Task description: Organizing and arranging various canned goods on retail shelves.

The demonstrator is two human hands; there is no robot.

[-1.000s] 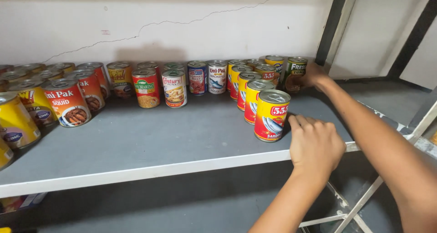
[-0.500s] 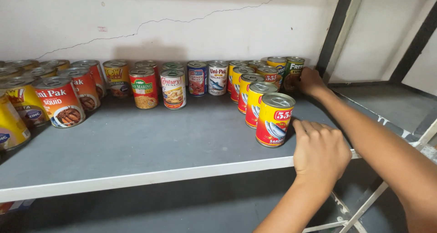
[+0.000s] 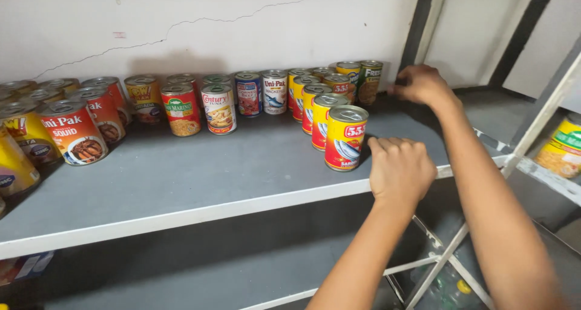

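The yellow-and-red cylindrical metal tin with a fish picture point(image 3: 345, 138) is standing at the front of its row, near the grey shelf's point(image 3: 181, 183) edge. A nudge could be toppling it forward. The left hand point(image 3: 400, 171), fingers curled, is just beside it, gripping nothing; the right hand point(image 3: 423, 85) is reaching behind the green-labelled tin point(image 3: 370, 81), its grip hidden.

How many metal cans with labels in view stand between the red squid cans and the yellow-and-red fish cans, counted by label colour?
Yellow-label metal can: 1
Red-label metal can with green band: 1
White-label metal cans: 2
Blue-and-red-label metal can: 1
Total: 5
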